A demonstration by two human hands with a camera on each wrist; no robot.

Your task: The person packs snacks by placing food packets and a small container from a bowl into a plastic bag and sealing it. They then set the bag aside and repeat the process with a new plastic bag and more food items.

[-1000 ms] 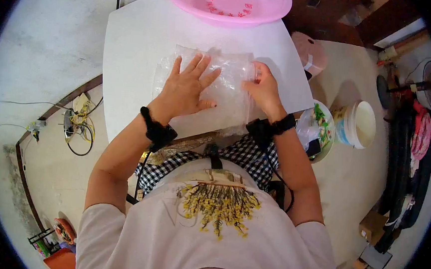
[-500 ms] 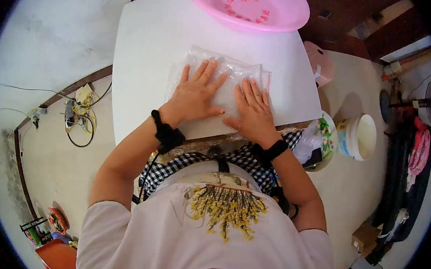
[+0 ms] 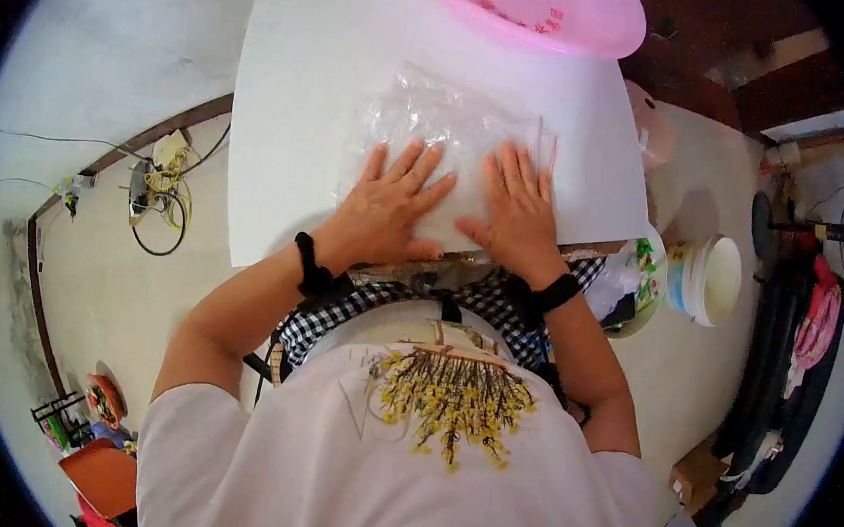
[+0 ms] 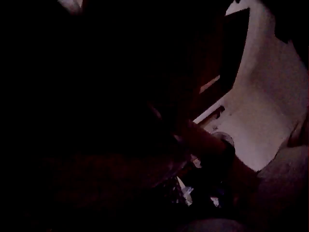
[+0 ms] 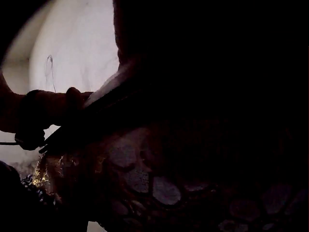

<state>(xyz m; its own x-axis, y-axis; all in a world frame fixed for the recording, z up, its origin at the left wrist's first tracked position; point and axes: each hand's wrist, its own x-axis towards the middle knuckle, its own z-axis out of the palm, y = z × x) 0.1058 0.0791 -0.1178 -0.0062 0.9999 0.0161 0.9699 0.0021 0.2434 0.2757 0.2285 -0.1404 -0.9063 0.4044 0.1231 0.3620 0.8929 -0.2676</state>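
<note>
A clear, crinkled plastic bag (image 3: 452,109) lies flat on the white table (image 3: 308,70), a thin reddish line running along its right edge. My left hand (image 3: 392,208) rests palm down on the bag's lower left part, fingers straight and spread. Beside it, my right hand (image 3: 521,221) presses on the lower right part near the reddish line, its fingers also straight. Both palms are close to the table's near edge. The two wrist views are very dark and hide the bag.
A pink basin (image 3: 547,18) with red markings stands at the table's far right. On the floor to the right are a white bucket (image 3: 705,278) and a bin (image 3: 644,308) holding plastic and greenery. Cables (image 3: 168,187) lie along the wall at left.
My right hand has let go of the bag's right edge and now lies flat on it. Both hands have slid toward the near table edge. The view has shifted, moving the table rightward.
</note>
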